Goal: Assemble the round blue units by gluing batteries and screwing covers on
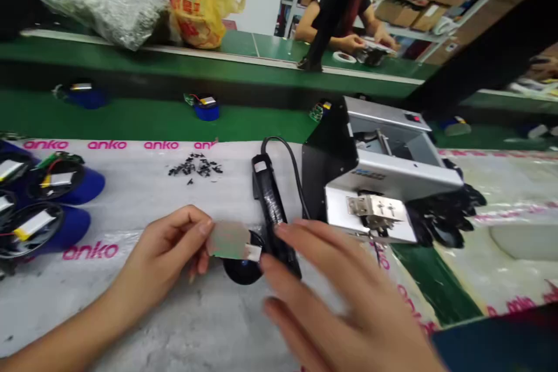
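My left hand (168,250) pinches a thin, flat, greyish-green rectangular sheet (227,239) by its left end. A small white tab (253,252) sticks out at the sheet's right end. My right hand (331,290) is slightly blurred, its fingers spread, with one fingertip close to the tab; whether it touches the tab I cannot tell. Partly hidden below the sheet is a round black part (244,272) on the table. A black handheld electric screwdriver (272,203) with a cord lies between my hands, partly covered by my right fingers.
Small black screws (196,167) lie loose beyond my left hand. Blue round housings (78,186) with batteries stand at the left; others sit on the green belt (148,113). A silver-and-black machine (387,163) stands at right, beside black parts (449,215). Across the belt, a co-worker (344,17) handles something.
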Demonstrator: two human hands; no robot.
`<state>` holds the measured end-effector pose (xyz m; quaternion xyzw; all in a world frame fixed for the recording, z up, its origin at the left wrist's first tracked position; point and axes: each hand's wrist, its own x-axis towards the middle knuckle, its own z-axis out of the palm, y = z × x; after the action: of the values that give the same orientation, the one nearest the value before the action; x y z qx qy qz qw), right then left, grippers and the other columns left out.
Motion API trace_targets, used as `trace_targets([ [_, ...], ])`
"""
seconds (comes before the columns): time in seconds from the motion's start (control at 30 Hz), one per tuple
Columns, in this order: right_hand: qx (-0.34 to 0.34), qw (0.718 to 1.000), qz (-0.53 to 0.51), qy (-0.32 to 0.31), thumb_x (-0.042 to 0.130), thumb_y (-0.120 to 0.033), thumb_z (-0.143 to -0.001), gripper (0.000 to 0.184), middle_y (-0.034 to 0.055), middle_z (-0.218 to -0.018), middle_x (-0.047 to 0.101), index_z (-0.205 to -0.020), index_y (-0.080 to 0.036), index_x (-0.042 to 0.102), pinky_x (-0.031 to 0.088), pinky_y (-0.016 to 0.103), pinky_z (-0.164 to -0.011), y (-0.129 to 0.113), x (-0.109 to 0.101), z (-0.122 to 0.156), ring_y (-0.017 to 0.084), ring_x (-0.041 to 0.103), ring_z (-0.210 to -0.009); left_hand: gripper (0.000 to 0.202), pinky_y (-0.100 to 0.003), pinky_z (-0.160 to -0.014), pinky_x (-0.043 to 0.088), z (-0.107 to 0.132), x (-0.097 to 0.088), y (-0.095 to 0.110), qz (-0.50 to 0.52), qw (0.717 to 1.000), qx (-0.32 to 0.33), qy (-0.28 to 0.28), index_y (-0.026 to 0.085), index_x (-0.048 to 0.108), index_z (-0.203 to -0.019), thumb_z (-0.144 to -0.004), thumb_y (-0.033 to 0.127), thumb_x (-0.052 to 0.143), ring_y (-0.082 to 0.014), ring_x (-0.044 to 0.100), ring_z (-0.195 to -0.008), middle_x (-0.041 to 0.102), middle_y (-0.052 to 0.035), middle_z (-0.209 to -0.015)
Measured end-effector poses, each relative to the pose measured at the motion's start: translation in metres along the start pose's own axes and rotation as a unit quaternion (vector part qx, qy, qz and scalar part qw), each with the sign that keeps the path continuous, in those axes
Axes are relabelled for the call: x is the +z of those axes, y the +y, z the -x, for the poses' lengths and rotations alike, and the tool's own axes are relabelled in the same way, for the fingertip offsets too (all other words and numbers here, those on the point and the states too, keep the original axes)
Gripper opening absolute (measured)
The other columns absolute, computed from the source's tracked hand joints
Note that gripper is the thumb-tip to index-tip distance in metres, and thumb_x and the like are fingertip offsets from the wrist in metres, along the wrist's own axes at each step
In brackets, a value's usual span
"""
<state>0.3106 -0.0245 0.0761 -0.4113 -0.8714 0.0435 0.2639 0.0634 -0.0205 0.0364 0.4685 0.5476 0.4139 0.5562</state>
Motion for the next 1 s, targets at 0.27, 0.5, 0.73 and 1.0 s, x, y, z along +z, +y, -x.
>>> trace_targets([
  [0.27,-0.132,0.99,0.0,-0.057,0.052,-0.012,-0.097,0.044,0.0079,-0.136,0.061,-0.141,-0.015,0.051,0.053,0.037,-0.105,-0.022,0.039,-0.024,0.022,0.058,-0.122,0.023,-0.018,-0.051,0.045,0.015,0.006,0.001,-0.088,0.988,0.123,0.012,0.02,0.061,-0.079,-0.098,0.025,0.05,-0.0092,0.054,-0.052,0.057,0.0058,-0.059],
  [0.5,-0.011,0.989,-0.145,-0.033,0.058,-0.011,-0.093,0.041,0.0022,-0.123,0.062,-0.131,-0.026,0.057,0.055,0.015,-0.091,-0.014,0.035,-0.016,0.01,0.064,-0.107,0.029,-0.028,-0.074,0.054,0.018,0.0,-0.01,-0.204,0.915,0.339,-0.082,0.025,0.052,-0.128,-0.101,0.033,0.052,-0.0186,0.061,-0.088,0.056,-0.0062,-0.107],
  [0.73,0.114,0.956,-0.265,-0.043,0.07,-0.023,-0.089,0.039,0.003,-0.12,0.064,-0.125,-0.031,0.058,0.058,0.026,-0.094,-0.005,0.041,0.002,0.017,0.066,-0.11,0.063,-0.044,-0.089,0.057,0.004,0.005,-0.022,-0.29,0.927,0.182,-0.157,0.028,0.044,-0.139,-0.085,0.043,0.074,-0.029,0.068,-0.103,0.052,-0.0104,-0.142],
  [1.0,0.159,0.964,-0.212,0.034,0.067,-0.029,-0.09,0.039,0.01,-0.13,0.061,-0.127,-0.027,0.057,0.055,0.042,-0.103,-0.016,0.058,0.031,0.027,0.053,-0.13,0.033,-0.023,-0.077,0.054,0.0,0.007,-0.021,-0.178,0.957,0.147,-0.174,0.028,0.062,-0.113,-0.085,0.023,0.076,-0.0164,0.067,-0.098,0.058,-0.0018,-0.134],
])
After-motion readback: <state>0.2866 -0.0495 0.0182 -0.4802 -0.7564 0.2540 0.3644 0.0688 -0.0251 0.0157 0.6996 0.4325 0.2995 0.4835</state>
